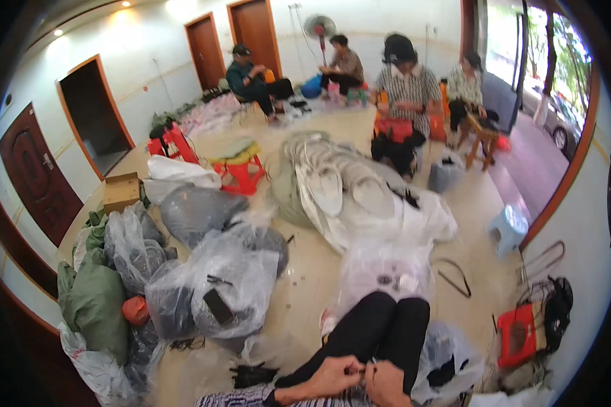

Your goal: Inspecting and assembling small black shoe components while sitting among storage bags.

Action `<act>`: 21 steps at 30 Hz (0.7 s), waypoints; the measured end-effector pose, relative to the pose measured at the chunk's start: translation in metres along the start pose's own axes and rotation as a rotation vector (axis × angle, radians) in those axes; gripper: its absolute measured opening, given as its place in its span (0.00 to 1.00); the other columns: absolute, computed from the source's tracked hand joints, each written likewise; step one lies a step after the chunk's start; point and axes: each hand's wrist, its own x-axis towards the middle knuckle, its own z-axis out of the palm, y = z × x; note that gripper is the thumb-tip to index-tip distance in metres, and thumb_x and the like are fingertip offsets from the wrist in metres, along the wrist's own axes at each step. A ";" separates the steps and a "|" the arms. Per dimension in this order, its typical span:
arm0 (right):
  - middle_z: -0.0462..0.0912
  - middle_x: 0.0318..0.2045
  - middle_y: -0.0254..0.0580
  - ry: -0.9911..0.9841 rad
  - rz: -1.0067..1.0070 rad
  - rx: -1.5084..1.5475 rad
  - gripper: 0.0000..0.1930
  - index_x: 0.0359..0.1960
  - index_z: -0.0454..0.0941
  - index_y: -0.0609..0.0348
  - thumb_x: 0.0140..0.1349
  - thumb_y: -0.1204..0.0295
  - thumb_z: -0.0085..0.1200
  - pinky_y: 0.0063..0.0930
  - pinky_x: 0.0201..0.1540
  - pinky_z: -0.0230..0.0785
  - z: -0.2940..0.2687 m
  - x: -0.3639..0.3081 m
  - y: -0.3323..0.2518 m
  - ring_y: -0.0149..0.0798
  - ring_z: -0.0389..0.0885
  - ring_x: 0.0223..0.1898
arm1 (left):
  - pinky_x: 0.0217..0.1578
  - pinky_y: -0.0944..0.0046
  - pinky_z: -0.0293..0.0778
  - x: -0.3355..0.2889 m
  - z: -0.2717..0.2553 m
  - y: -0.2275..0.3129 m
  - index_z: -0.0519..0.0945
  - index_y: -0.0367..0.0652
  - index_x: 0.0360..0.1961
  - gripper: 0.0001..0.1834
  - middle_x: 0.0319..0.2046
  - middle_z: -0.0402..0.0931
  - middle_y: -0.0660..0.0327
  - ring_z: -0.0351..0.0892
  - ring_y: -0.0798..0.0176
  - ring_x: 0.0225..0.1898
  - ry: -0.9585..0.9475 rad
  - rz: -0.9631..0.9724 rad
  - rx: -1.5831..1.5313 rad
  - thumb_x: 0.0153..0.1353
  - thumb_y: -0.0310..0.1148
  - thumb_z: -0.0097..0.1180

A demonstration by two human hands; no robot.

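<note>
Over my lap, my left hand (336,375) and my right hand (385,383) meet with their fingers pinched together. Whatever sits between the fingertips is too small or hidden to name. Black trousers (360,329) cover my legs beneath them. Left of my left hand lies a bunch of black strips (253,375) on clear plastic. Close by my right knee, a clear plastic bag (455,339) has dark pieces in it.
Stuffed plastic bags (234,281) crowd the left, a dark phone (218,306) on top. Ahead lie pale shoe-shaped stacks (326,190) on white sheeting. A blue stool (509,229) and red stool (516,336) stand right. Several people (407,95) sit working farther off.
</note>
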 end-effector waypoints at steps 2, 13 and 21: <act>0.76 0.24 0.52 0.058 -0.033 0.160 0.15 0.26 0.74 0.63 0.59 0.64 0.39 0.42 0.32 0.66 0.006 0.008 0.011 0.54 0.74 0.27 | 0.34 0.67 0.71 0.011 0.000 0.003 0.77 0.37 0.28 0.07 0.25 0.76 0.59 0.75 0.68 0.30 0.090 0.193 0.023 0.48 0.28 0.57; 0.63 0.15 0.28 -0.112 0.385 1.343 0.21 0.17 0.63 0.57 0.66 0.61 0.36 0.19 0.23 0.57 -0.016 0.019 0.007 0.23 0.61 0.19 | 0.28 0.77 0.69 0.020 0.016 0.014 0.74 0.33 0.39 0.11 0.25 0.71 0.67 0.69 0.77 0.25 0.070 0.022 -0.456 0.52 0.20 0.54; 0.64 0.16 0.29 -0.177 0.353 1.314 0.20 0.18 0.64 0.59 0.67 0.62 0.36 0.20 0.25 0.60 -0.010 0.021 0.008 0.24 0.62 0.20 | 0.17 0.79 0.53 0.018 0.013 0.003 0.74 0.34 0.40 0.10 0.23 0.69 0.67 0.57 0.81 0.17 0.045 -0.106 -0.731 0.57 0.23 0.47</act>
